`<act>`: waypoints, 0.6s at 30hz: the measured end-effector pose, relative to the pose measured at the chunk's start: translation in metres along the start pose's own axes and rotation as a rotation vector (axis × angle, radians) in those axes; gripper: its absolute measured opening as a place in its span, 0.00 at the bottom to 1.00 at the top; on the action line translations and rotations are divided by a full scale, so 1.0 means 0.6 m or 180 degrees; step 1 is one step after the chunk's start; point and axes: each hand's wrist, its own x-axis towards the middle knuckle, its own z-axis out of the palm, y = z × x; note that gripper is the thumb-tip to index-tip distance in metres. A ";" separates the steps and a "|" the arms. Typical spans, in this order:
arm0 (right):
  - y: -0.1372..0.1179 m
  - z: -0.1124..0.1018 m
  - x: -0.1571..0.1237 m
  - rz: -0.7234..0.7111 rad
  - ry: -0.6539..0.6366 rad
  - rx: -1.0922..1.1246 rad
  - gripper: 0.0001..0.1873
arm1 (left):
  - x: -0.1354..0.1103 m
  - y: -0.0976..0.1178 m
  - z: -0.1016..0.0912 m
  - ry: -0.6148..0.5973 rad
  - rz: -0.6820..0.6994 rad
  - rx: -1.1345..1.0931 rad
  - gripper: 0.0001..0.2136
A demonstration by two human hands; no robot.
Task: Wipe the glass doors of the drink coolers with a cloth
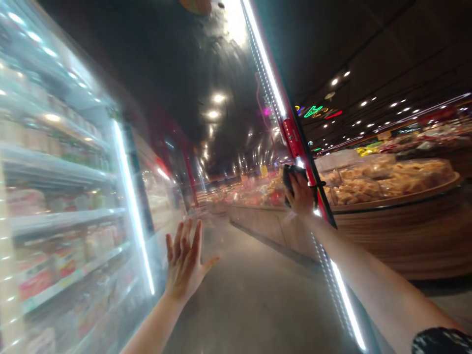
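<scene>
My right hand (300, 192) reaches out and grips a dark handle (291, 173) on the edge of an open glass fridge door (228, 123), whose red frame carries a bright light strip. My left hand (184, 260) is raised in front of me with fingers stretched and spread, holding nothing. It hovers beside the lit refrigerated shelves (55, 216) on the left, which hold blurred packaged goods.
A grey shop floor (250, 295) runs ahead between the fridge cabinets and a curved wooden display counter (398, 221) piled with baked goods on the right. More produce displays and ceiling lights lie farther back. The picture is blurred by motion.
</scene>
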 end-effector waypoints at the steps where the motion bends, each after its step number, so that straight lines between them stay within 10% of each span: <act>1: 0.009 0.001 -0.005 0.0332 0.0100 0.0004 0.30 | -0.003 -0.004 -0.002 -0.0015 0.0007 0.0009 0.48; 6: -0.189 0.037 -0.048 0.0818 0.0061 -0.0038 0.30 | -0.031 -0.022 -0.020 -0.0096 -0.0171 0.0065 0.48; 11: -0.419 0.043 -0.084 -0.0998 -0.0933 0.0383 0.32 | -0.059 -0.019 -0.027 0.0218 -0.0500 0.0042 0.48; 15: -0.342 0.031 -0.072 -0.2008 -0.0750 0.0758 0.28 | -0.062 -0.007 -0.016 0.0161 -0.0442 -0.0030 0.48; 18: -0.184 0.017 -0.064 -0.1137 -0.0519 0.0382 0.27 | -0.057 -0.001 -0.009 0.0085 -0.0343 -0.0070 0.47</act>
